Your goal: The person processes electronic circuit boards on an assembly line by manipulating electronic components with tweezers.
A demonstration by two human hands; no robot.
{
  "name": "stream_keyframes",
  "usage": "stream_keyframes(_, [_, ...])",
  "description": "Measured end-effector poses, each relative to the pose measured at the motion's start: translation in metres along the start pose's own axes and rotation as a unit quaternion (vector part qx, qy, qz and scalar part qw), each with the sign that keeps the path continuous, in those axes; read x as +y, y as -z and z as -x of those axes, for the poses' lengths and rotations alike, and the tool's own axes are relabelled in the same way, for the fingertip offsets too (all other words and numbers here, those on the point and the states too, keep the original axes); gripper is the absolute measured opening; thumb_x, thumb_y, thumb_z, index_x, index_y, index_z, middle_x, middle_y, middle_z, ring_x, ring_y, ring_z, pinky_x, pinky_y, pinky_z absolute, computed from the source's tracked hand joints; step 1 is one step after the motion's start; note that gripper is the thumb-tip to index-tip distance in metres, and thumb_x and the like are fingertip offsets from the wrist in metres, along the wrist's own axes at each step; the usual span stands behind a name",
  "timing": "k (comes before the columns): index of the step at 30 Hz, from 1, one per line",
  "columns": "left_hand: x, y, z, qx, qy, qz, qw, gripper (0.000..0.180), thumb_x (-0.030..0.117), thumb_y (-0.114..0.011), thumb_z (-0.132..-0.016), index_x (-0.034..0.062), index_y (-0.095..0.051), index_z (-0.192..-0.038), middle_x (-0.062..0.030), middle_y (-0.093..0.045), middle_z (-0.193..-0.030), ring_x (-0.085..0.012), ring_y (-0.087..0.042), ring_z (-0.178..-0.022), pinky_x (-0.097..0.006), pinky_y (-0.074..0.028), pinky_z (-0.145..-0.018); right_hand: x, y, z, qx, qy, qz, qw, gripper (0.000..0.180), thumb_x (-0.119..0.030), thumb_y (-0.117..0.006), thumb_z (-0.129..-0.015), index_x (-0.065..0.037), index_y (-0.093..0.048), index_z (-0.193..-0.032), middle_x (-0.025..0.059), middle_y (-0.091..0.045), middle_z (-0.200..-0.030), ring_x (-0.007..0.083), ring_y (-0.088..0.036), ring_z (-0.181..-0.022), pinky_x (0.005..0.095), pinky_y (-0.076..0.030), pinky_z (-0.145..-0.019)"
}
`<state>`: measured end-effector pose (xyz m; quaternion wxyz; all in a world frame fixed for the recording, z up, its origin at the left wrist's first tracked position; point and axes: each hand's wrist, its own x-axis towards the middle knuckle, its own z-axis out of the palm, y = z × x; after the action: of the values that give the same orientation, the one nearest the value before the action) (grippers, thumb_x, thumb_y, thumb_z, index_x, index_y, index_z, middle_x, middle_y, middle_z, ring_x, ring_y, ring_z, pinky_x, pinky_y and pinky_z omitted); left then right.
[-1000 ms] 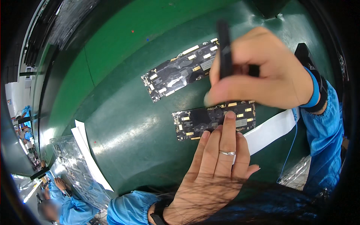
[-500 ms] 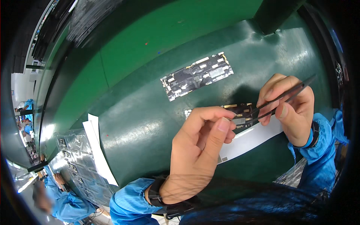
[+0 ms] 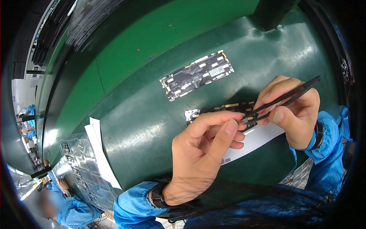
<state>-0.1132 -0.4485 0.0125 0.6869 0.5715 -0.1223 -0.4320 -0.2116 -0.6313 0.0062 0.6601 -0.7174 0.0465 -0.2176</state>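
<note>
My right hand (image 3: 297,114) grips a pair of black tweezers (image 3: 303,88), their tips pointing left. At those tips, the thumb and forefinger of my left hand (image 3: 196,160) are pinched together; whatever lies between them is too small to make out. Under both hands is a black circuit board (image 3: 228,105), partly covered by my fingers. A white paper strip (image 3: 263,141) lies along the board's near side. Farther back rests a second circuit board (image 3: 196,76), black with pale labels and gold-coloured edges, touched by neither hand.
On the left, clear plastic trays (image 3: 82,160) hold small dark parts, with folded white paper (image 3: 101,156) beside them. A dark post (image 3: 271,15) stands on the green mat (image 3: 137,110) at the back right. Another person in a blue sleeve (image 3: 78,210) works at lower left.
The tweezers' tips have come in to my left fingertips, and my right hand has shifted slightly left. The view has shifted a little; the far board lies as before.
</note>
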Motion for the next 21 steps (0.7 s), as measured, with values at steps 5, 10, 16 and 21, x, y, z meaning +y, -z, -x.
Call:
stream_keyframes(5, [0.001,-0.005,0.001,0.022,-0.011,0.021,0.999,0.024,0.013,-0.060,-0.101,-0.0052,-0.061,-0.116,-0.0170,-0.069,-0.099,-0.0211,-0.070,-0.082,-0.035,-0.061,-0.077,0.000,-0.004,0.002,0.028,-0.022,-0.013,0.999,0.029,-0.022,-0.073,-0.093,0.003,-0.061,-0.102,0.0190,-0.066,-0.093,0.0158,-0.066,-0.072,0.0251,-0.056,-0.064])
stream_keyframes(10, [0.003,-0.003,0.000,-0.003,-0.020,0.015,1.000,0.029,0.018,-0.058,-0.102,-0.0052,-0.059,-0.119,-0.0194,-0.067,-0.106,-0.0229,-0.069,-0.090,-0.037,-0.061,-0.078,0.002,0.013,-0.007,-0.032,0.075,0.073,0.994,0.033,-0.026,-0.078,-0.089,0.001,-0.061,-0.099,0.0172,-0.068,-0.092,0.0164,-0.066,-0.070,0.0262,-0.055,-0.062])
stream_keyframes(16, [0.013,0.001,0.001,-0.038,0.039,0.029,0.998,0.032,0.024,-0.054,-0.104,-0.0037,-0.058,-0.120,-0.0189,-0.064,-0.108,-0.0237,-0.066,-0.092,-0.040,-0.062,-0.076,-0.020,0.026,-0.020,-0.182,0.257,0.262,0.912,0.035,-0.026,-0.083,-0.081,-0.004,-0.063,-0.101,0.0164,-0.069,-0.100,0.0225,-0.067,-0.068,0.0289,-0.053,-0.054])
stream_keyframes(21, [0.015,0.005,-0.001,-0.026,0.055,0.028,0.998,0.029,0.022,-0.055,-0.104,-0.0030,-0.060,-0.117,-0.0157,-0.064,-0.102,-0.0219,-0.065,-0.088,-0.039,-0.064,-0.069,-0.010,0.019,-0.023,-0.163,0.359,0.292,0.871,0.035,-0.025,-0.084,-0.079,-0.005,-0.064,-0.100,0.0152,-0.069,-0.098,0.0219,-0.067,-0.068,0.0282,-0.053,-0.053])
